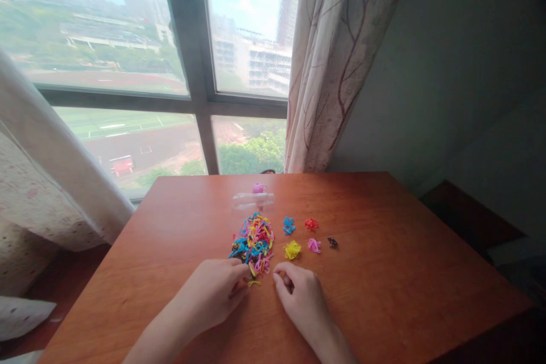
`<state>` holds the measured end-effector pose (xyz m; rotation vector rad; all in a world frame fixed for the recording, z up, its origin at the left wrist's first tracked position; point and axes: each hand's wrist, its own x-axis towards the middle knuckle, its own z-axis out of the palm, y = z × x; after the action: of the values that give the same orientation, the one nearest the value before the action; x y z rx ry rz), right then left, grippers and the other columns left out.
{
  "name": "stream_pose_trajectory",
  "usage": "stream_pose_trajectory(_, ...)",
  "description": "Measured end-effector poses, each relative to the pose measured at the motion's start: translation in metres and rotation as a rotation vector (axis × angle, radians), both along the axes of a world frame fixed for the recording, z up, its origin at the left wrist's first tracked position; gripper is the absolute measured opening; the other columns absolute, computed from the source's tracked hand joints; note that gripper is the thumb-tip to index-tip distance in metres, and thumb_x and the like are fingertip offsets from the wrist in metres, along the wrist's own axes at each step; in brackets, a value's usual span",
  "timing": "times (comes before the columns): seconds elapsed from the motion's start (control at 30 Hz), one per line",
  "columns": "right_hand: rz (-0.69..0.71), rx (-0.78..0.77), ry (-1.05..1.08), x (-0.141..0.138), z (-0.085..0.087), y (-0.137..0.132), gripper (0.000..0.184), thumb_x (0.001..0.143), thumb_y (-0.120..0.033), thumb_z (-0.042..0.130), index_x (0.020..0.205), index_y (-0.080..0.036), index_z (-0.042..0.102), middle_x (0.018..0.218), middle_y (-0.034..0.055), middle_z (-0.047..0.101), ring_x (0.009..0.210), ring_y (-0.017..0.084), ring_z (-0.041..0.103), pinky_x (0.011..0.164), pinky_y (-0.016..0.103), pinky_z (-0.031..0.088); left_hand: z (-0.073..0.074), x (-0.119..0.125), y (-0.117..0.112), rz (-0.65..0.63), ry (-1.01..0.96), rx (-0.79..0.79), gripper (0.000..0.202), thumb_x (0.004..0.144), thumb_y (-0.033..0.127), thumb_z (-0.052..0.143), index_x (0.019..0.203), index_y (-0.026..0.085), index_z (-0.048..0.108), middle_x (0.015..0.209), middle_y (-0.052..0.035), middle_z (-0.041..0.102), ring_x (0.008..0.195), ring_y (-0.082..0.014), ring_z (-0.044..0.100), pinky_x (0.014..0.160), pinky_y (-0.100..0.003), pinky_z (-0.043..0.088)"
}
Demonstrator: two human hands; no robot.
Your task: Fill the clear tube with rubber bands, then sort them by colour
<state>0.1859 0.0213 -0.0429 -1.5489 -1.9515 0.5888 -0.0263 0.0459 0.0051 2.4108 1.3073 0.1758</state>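
A mixed heap of small coloured elastic bands (pixel 255 236) lies on the wooden table in front of me. My left hand (pixel 215 291) rests at the heap's near edge, its fingers closed by a loose yellow band (pixel 255 282); what they hold is hidden. To the right of the heap's near end is my right hand (pixel 303 291), with thumb and forefinger pressed together; anything between them is too small to make out. Beyond it lie smaller single-colour piles: blue bands (pixel 289 225), red bands (pixel 311 224), yellow bands (pixel 292 249), pink bands (pixel 314 245) and black bands (pixel 333 243).
Behind the heap lies a clear plastic container (pixel 252 201), with a pink object (pixel 258 187) just past it. The wooden table (pixel 409 273) reaches back to a window (pixel 198 68). A patterned curtain (pixel 328 62) hangs beyond the back edge, another curtain (pixel 55 148) at left.
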Motion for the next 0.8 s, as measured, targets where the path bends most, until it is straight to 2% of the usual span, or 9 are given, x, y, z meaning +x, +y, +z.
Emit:
stream_pose_trajectory(0.23,0.000,0.046,-0.050,0.000,-0.004,-0.005,0.016,0.087,-0.018,0.053,0.083,-0.023,0.068,0.065,-0.0025,0.065,0.060,0.013,0.060,0.059,0.022,0.034,-0.010,0.012,-0.004,-0.023,0.050,0.051,0.018,0.085,0.013,0.047,0.077,0.023,0.061,0.074,-0.0031,0.068,0.065,-0.0186,0.065,0.057,-0.025,0.039)
stream_pose_trajectory(0.4,0.001,0.044,-0.035,0.000,-0.004,-0.006,0.016,0.088,-0.018,0.053,0.083,-0.023,0.067,0.063,-0.0032,0.063,0.058,0.013,0.058,0.059,0.022,0.033,-0.011,0.012,-0.004,-0.026,0.047,0.057,0.017,0.083,0.012,0.048,0.077,0.022,0.060,0.077,-0.0030,0.069,0.066,-0.0181,0.064,0.057,-0.024,0.040)
stream_pose_trajectory(0.6,-0.007,0.038,-0.067,0.000,-0.004,-0.014,0.015,0.088,-0.017,0.052,0.082,-0.023,0.065,0.066,-0.0027,0.065,0.061,0.013,0.059,0.059,0.023,0.031,-0.003,0.018,0.003,0.010,-0.104,0.079,0.019,0.088,0.014,0.045,0.085,0.022,0.062,0.081,-0.0020,0.070,0.066,-0.0145,0.063,0.060,-0.021,0.041)
stream_pose_trajectory(0.8,-0.009,0.045,-0.086,0.000,-0.004,-0.020,0.016,0.088,-0.015,0.052,0.082,-0.023,0.064,0.068,-0.0018,0.065,0.064,0.014,0.060,0.059,0.024,0.031,0.011,0.046,0.026,-0.046,-0.028,0.168,0.016,0.087,0.014,0.047,0.082,0.021,0.061,0.081,-0.0024,0.071,0.068,-0.0162,0.065,0.058,-0.023,0.041)
